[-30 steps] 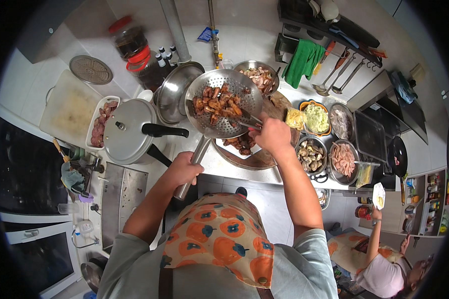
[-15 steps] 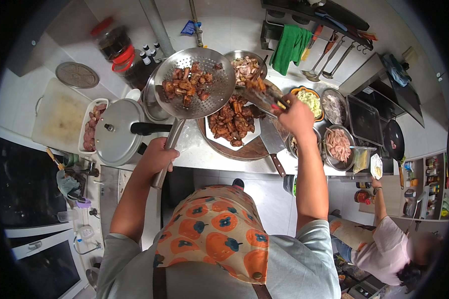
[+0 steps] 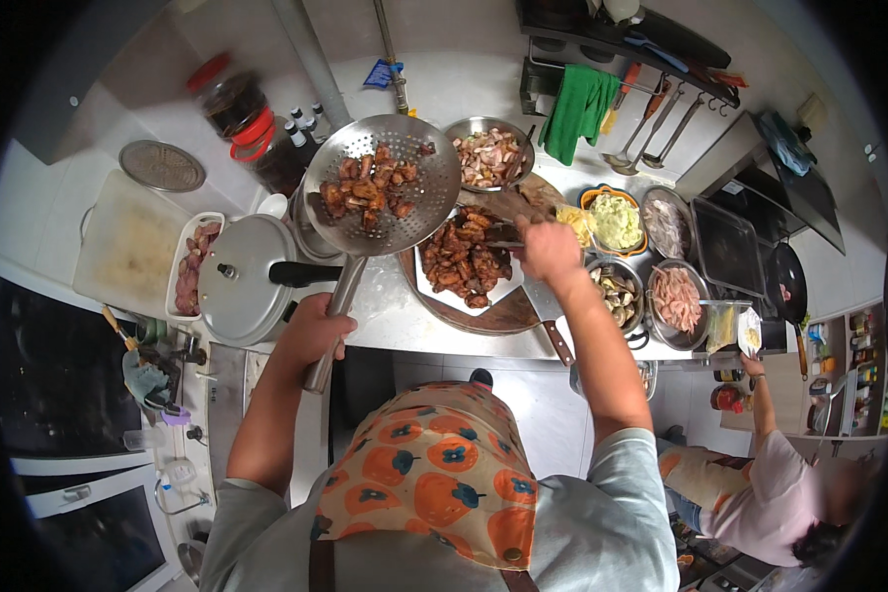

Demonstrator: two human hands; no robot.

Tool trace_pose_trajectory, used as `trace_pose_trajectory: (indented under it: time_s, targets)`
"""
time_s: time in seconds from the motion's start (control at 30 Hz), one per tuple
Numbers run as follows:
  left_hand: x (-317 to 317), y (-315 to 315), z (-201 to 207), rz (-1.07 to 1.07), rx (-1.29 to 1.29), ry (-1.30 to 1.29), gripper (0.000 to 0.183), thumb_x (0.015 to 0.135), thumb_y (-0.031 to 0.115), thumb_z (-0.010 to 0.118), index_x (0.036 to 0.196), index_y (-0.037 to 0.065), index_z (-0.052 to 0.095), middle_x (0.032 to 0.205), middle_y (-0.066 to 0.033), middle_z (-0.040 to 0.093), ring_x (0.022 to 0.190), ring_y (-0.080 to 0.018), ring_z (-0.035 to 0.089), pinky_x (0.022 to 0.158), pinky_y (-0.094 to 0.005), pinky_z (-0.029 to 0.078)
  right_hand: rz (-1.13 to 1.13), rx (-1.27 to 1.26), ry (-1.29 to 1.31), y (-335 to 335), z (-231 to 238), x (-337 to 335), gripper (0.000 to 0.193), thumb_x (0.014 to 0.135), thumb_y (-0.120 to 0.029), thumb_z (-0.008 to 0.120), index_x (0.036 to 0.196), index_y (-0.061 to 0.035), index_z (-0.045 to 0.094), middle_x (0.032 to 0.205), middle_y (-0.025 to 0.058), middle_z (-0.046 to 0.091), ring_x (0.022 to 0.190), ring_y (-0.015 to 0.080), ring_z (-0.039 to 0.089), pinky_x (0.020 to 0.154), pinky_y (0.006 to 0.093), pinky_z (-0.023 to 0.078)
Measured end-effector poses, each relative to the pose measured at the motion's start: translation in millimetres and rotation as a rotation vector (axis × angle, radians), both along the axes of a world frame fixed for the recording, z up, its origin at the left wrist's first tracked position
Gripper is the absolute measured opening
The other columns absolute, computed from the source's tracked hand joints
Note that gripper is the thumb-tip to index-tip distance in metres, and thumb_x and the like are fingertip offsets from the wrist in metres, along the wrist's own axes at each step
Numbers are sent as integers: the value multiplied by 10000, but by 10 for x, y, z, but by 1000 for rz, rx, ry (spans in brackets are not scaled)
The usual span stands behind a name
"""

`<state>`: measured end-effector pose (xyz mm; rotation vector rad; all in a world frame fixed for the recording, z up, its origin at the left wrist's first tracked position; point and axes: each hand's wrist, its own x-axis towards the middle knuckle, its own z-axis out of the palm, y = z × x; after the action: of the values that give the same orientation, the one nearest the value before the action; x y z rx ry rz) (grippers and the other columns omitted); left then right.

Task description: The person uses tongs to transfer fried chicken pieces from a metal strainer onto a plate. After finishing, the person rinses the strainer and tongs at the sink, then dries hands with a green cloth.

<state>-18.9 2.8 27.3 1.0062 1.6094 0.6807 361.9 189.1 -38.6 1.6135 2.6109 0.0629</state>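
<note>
My left hand (image 3: 318,328) is wrapped round the long handle of a large perforated metal skimmer (image 3: 442,189). Browned meat pieces (image 3: 370,185) lie in its bowl, up and left of a white plate (image 3: 503,289). That plate carries a heap of similar browned meat (image 3: 464,259) and sits on a round wooden chopping board (image 3: 444,314). Closed on what look like tongs (image 3: 504,244), my right hand (image 3: 551,251) is over the right edge of the heap. Whether the tips grip a piece is unclear. Under my right wrist lies a cleaver (image 3: 556,340) with a wooden handle.
A pressure cooker (image 3: 237,281) and a tray of raw meat (image 3: 195,266) stand at left. Bowls hold sliced meat (image 3: 487,158), shredded greens (image 3: 617,221), mushrooms (image 3: 617,296) and pale meat strips (image 3: 676,298). Another person (image 3: 760,483) reaches toward the counter at right, holding a small white dish (image 3: 750,333).
My right hand has moved down and left with the tongs, from above the board to the meat heap. The skimmer stays in my left hand, and the view has shifted slightly.
</note>
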Motion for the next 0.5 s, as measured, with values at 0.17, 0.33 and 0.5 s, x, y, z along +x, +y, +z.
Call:
trace_pose_trajectory:
  time_s: [0.17, 0.33, 0.5]
  targets:
    - [21, -24, 21, 15, -1, 23, 176, 867, 140, 752, 891, 28, 618, 702, -43, 616, 521, -158, 628, 496, -334, 499, 148, 16, -176, 464, 167, -68, 523, 844, -298, 835, 1318, -142, 679, 1026, 101, 795, 974, 283, 785, 800, 426, 615]
    - [30, -6, -14, 8, -7, 6, 175, 867, 136, 750, 897, 23, 621, 708, -45, 619, 524, -158, 628, 503, -331, 506, 267, -60, -254, 853, 214, -204, 611, 829, -404, 853, 1374, -190, 678, 1008, 119, 801, 974, 325, 777, 852, 465, 611]
    - [53, 71, -29, -40, -15, -56, 176, 869, 128, 748, 925, 9, 632, 717, -52, 628, 522, -163, 630, 497, -338, 509, 237, -159, -228, 966, 194, -198, 625, 818, -434, 861, 1372, -213, 674, 1041, 142, 801, 1010, 349, 771, 889, 479, 608]
